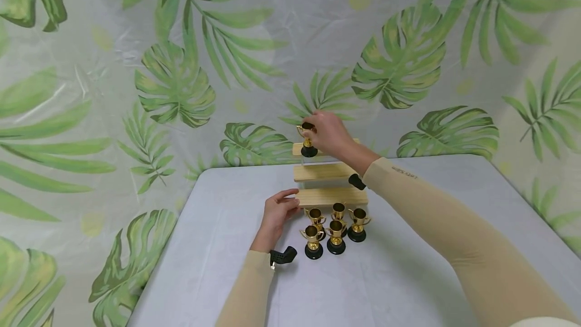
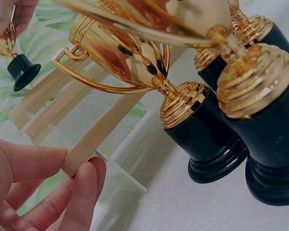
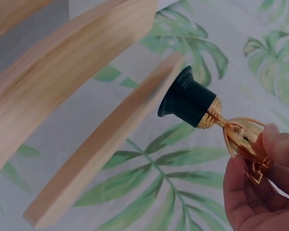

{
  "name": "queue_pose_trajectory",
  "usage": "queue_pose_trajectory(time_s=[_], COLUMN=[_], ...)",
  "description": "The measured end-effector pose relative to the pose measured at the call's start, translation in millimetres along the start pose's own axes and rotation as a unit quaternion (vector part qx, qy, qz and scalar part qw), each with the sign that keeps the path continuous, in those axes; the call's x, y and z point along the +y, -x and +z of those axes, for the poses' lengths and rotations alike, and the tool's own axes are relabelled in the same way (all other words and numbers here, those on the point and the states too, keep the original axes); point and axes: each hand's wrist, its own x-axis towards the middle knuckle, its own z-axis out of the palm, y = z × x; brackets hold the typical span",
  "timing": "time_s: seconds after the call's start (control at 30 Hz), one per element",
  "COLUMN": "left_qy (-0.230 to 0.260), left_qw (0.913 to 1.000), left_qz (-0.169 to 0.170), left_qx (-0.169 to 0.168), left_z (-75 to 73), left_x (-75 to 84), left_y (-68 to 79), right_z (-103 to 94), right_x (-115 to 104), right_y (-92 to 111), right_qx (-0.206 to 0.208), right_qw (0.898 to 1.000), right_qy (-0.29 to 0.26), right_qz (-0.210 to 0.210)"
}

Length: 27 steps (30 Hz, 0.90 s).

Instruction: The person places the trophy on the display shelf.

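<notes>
A small gold trophy cup [image 3: 245, 137] with a black base is pinched by its cup in my right hand [image 1: 329, 134]. In the head view its base is at the top board [image 1: 297, 149] of a three-tier wooden stand; in the right wrist view the base appears close to that board, and I cannot tell whether they touch. My left hand [image 1: 278, 213] pinches the left end of the lowest board [image 2: 79, 156] between thumb and fingers. Several matching trophy cups [image 1: 336, 236] stand upright in front of the stand, just right of my left hand.
The stand's middle board [image 1: 324, 171] lies between the other two, with clear supports below. A white cloth covers the table [image 1: 227, 246]. Behind it hangs a leaf-patterned sheet [image 1: 254, 100]. Each wrist wears a black camera, such as the left wrist camera [image 1: 283, 255].
</notes>
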Motion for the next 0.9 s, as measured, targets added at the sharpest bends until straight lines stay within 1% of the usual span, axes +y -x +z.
queue_pose_trajectory(time_s=[0.23,0.5,0.9], left_qy=[-0.001,-0.003,0.001], left_qw=[1.0,0.9999,1.0], left_qz=[-0.002,-0.008,-0.004], left_qx=[-0.002,-0.008,-0.009], left_z=[-0.9,-0.4,-2.3], left_x=[-0.1,1.0,2.3], left_y=[-0.6,-0.2,-1.3], right_z=[3.7,10.2,19.0], right_x=[3.8,8.5,12.5], right_y=[-9.6,-19.4,-32.0], right_qx=[-0.008,-0.022,-0.026], right_qw=[1.0,0.999,0.999], right_qy=[-0.004,-0.011,-0.019], right_qz=[0.002,0.025,0.037])
